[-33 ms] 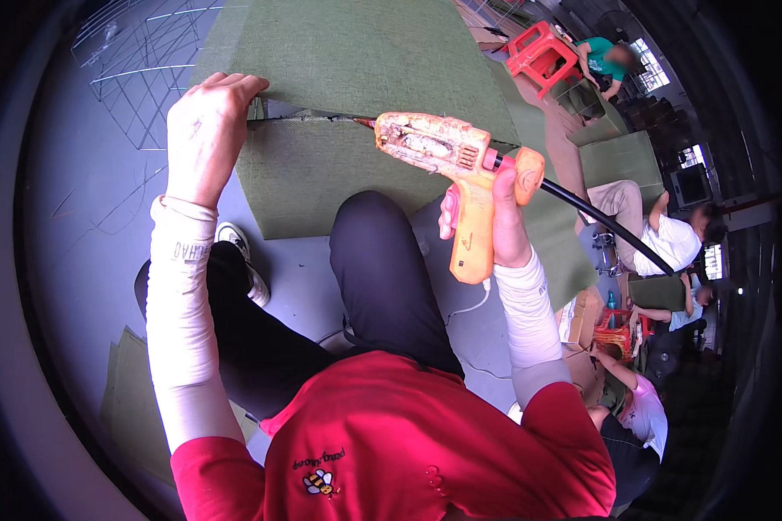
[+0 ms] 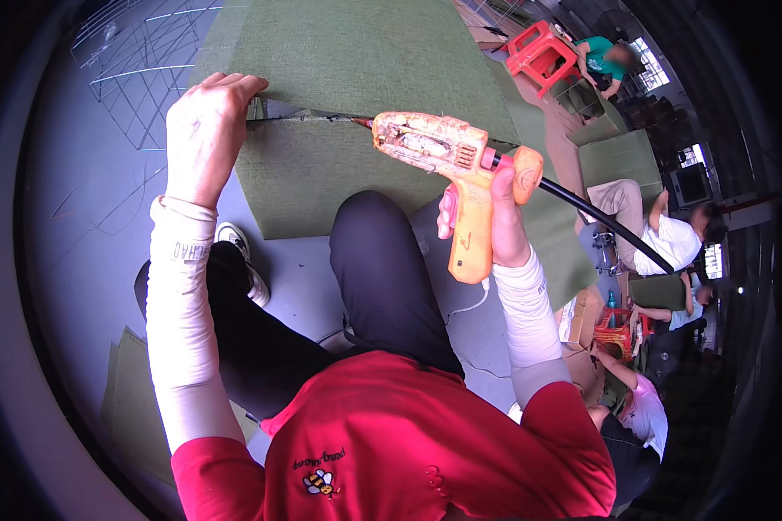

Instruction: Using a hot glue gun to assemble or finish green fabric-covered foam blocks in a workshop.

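My right hand (image 2: 510, 224) is wrapped round the handle of a worn orange hot glue gun (image 2: 472, 204). A long black glue stick (image 2: 608, 223) juts from its back end. The gun's brown tip points left, at the gap along the edge between an upper green fabric-covered panel (image 2: 347, 52) and a lower green panel (image 2: 321, 178). At the left end of that gap, my left hand (image 2: 204, 135) pinches the upper panel's edge; its fingertips are partly hidden. Dark residue lines the lower panel's edge.
Wire frames (image 2: 139, 95) stand on the grey floor at the far left. To the right are a red stool (image 2: 541, 57), a cardboard box (image 2: 582, 326) and several seated co-workers. The gun's white cord (image 2: 471, 308) trails down near my knee.
The glue gun and my right hand have shifted very slightly left. My left hand holds its place.
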Available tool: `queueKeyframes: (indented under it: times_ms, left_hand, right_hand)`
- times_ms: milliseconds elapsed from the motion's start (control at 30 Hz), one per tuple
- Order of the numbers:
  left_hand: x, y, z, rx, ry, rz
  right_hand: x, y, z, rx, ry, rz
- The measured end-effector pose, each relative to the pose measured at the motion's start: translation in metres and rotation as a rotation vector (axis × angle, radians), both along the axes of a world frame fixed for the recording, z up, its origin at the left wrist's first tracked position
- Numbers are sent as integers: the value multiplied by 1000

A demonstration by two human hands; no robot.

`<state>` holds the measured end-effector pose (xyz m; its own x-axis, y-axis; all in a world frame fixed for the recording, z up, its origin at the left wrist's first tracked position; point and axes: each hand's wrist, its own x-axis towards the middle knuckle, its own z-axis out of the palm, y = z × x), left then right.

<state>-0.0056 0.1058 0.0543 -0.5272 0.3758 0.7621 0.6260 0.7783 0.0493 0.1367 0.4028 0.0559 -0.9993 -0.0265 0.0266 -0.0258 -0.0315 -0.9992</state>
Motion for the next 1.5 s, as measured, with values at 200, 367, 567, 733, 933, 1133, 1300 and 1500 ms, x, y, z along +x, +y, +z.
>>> queueKeyframes:
  times_ms: [200,367,567,733,933,1133,1300,1500]
  left_hand:
    - [-2,-2,-1,-10,-2,16]
    - [-5,0,-5,-3,-6,14]
    - [-1,0,-3,14,-21,11]
    - [-3,0,-4,32,-8,9]
    - [-1,1,-3,37,-14,11]
    - [-2,-2,-6,47,-14,10]
    - [-3,-1,-4,48,2,-5]
    - [-4,-2,-6,24,-51,29]
  right_hand:
    - [1,1,-2,-23,-35,-32]
    - [2,6,-9,-38,-39,-67]
    - [1,1,-3,-5,-26,-49]
    - [2,4,-8,-43,-41,-71]
    - [1,4,-7,-29,-20,-57]
    - [2,5,-10,-31,-49,-79]
    - [2,7,-9,-21,-37,-52]
    - [2,12,-15,-52,-61,-78]
